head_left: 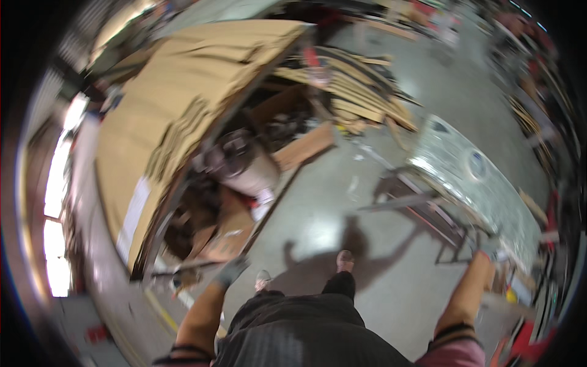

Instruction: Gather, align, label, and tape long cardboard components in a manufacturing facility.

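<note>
My left hand [232, 271], in a grey glove, hangs just off the near corner of a table stacked with brown cardboard sheets [202, 79]. Its fingers look stretched out, though blurred, and I see nothing in them. On the right, my gloved right hand [488, 246] is at the near end of a long pale panel [480, 177] wrapped in clear plastic. Whether it grips the panel or only touches it I cannot tell, since its fingers are blurred and partly hidden. Beneath the panel is a dark metal frame [428, 214].
Under the cardboard, a shelf holds a grey-brown bin [251, 168] and open cardboard boxes [226, 229]. Long strips [354, 79] lie piled beyond it. Grey floor [312, 214] with my shadow runs between the table and the panel. Cluttered materials [532, 116] line the far right.
</note>
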